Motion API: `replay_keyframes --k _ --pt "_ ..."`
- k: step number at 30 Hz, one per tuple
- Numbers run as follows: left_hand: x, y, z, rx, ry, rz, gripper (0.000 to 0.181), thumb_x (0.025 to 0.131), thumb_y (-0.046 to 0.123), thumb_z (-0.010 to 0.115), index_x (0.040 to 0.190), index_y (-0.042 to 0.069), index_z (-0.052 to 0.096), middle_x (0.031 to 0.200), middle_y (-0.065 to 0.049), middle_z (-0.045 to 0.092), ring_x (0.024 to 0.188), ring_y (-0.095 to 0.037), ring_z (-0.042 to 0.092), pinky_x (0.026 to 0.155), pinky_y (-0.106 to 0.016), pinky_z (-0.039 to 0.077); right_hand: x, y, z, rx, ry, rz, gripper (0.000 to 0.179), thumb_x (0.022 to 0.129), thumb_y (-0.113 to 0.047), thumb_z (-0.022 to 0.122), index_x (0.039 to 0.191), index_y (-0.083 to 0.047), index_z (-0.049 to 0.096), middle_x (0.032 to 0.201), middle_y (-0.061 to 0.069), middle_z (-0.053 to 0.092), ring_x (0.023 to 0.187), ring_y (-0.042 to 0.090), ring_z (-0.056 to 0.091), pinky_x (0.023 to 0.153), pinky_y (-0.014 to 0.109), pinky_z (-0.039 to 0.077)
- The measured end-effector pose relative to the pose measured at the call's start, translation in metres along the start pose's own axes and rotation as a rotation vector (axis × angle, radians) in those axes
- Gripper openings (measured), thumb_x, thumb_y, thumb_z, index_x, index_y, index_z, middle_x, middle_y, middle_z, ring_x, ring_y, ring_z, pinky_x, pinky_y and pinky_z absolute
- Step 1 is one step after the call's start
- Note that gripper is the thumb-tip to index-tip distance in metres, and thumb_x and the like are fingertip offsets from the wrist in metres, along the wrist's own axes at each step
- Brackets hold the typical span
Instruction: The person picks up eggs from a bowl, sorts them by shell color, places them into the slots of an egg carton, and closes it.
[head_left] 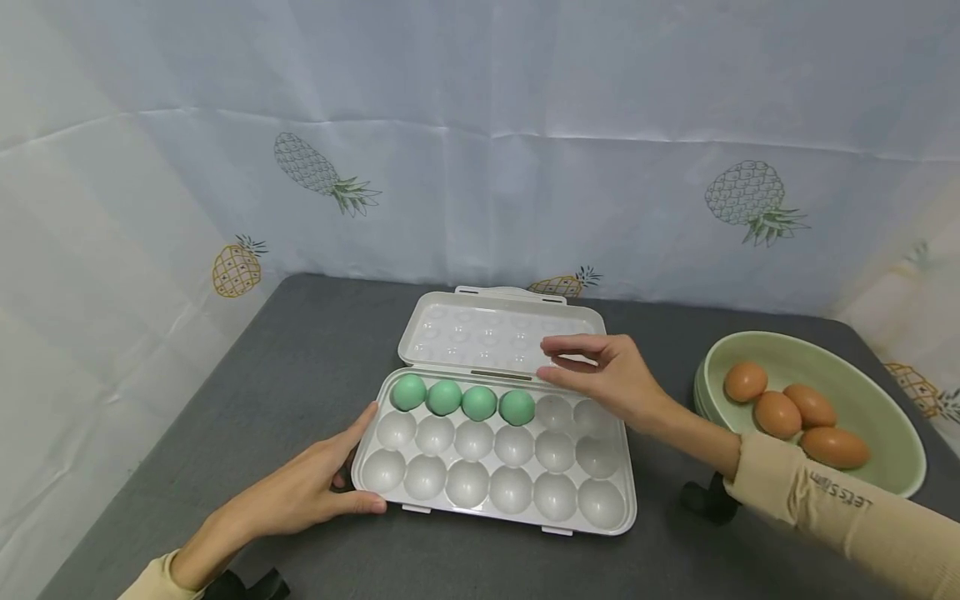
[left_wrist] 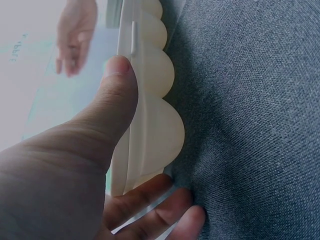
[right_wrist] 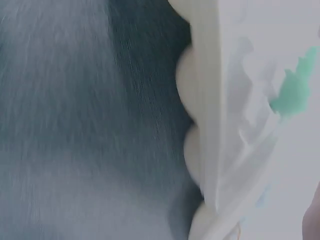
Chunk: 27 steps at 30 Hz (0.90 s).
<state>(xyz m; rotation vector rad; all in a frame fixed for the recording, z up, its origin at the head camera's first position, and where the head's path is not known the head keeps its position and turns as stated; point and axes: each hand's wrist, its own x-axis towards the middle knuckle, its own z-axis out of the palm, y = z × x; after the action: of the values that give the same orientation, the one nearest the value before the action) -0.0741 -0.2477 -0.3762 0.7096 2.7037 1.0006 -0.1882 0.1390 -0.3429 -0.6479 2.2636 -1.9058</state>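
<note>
A white egg box (head_left: 513, 475) lies with its lid (head_left: 487, 333) folded back. Several green eggs (head_left: 479, 403) fill the left part of its back row; the other cups hold nothing. My left hand (head_left: 311, 487) holds the box's left end, thumb at the front corner and fingers along the side. In the left wrist view, the thumb (left_wrist: 116, 90) lies against the box rim (left_wrist: 125, 100). My right hand (head_left: 611, 375) hovers over the box's right back part, fingers bent apart from the thumb, nothing between them. In the right wrist view a blurred green egg (right_wrist: 294, 95) shows beyond the rim.
A light green bowl (head_left: 896, 425) with several brown eggs (head_left: 777, 415) stands on the right, beside my right forearm. The dark grey tabletop (head_left: 322, 350) ends at a pale curtain (head_left: 480, 208) printed with pineapples.
</note>
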Motion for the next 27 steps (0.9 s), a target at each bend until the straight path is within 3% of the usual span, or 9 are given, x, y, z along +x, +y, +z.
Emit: replay_keyframes --k 3,8,13,17,21,27 --pt "0.000 0.000 0.000 0.001 -0.002 -0.005 0.113 0.086 0.042 0.081 0.162 -0.004 0.011 0.097 0.002 0.056 0.071 0.005 0.048 0.066 -0.021 0.044 0.000 -0.009 -0.018 0.056 0.029 -0.056 0.038 0.084 0.006 0.079 0.120 0.012 0.069 0.108 -0.009 0.077 0.104 0.003 0.073 0.092 0.023 0.057" --pt "0.000 -0.001 0.001 0.006 0.005 0.005 0.113 0.086 0.042 0.081 0.162 -0.005 0.012 0.096 0.003 0.057 0.073 0.005 0.048 0.066 -0.020 0.044 -0.008 -0.019 -0.056 0.085 0.090 -0.124 0.034 0.085 0.011 0.075 0.119 0.002 0.074 0.107 -0.008 0.079 0.102 0.004 0.074 0.088 0.019 0.057" --pt "0.000 -0.001 0.001 0.010 0.015 0.010 0.113 0.086 0.042 0.082 0.161 -0.006 0.012 0.095 0.004 0.056 0.073 0.005 0.048 0.066 -0.020 0.045 -0.020 -0.025 -0.101 0.052 0.154 -0.119 0.035 0.088 0.012 0.071 0.122 0.002 0.073 0.109 -0.007 0.079 0.100 0.005 0.074 0.088 0.017 0.055" --pt "0.000 -0.001 0.001 0.008 0.014 0.011 0.113 0.086 0.041 0.082 0.161 -0.006 0.013 0.095 0.004 0.057 0.073 0.005 0.049 0.066 -0.020 0.045 -0.034 -0.024 -0.142 -0.025 0.152 -0.090 0.038 0.092 0.013 0.065 0.128 0.003 0.069 0.114 -0.008 0.078 0.104 0.003 0.072 0.087 0.014 0.054" --pt "0.000 -0.001 0.001 0.009 0.013 0.008 0.113 0.086 0.041 0.082 0.161 -0.006 0.013 0.097 0.004 0.057 0.074 0.004 0.049 0.067 -0.021 0.045 -0.048 -0.017 -0.182 -0.078 0.098 -0.052 0.043 0.092 0.018 0.060 0.132 0.004 0.065 0.119 -0.008 0.076 0.109 0.002 0.071 0.087 0.013 0.053" --pt "0.000 -0.001 0.000 0.006 0.011 0.003 0.113 0.086 0.041 0.082 0.161 -0.005 0.012 0.097 0.004 0.056 0.074 0.004 0.048 0.067 -0.020 0.045 -0.068 -0.006 -0.228 -0.431 0.056 0.106 0.040 0.094 0.009 0.065 0.133 0.002 0.065 0.117 -0.021 0.074 0.105 -0.007 0.069 0.084 0.009 0.052"
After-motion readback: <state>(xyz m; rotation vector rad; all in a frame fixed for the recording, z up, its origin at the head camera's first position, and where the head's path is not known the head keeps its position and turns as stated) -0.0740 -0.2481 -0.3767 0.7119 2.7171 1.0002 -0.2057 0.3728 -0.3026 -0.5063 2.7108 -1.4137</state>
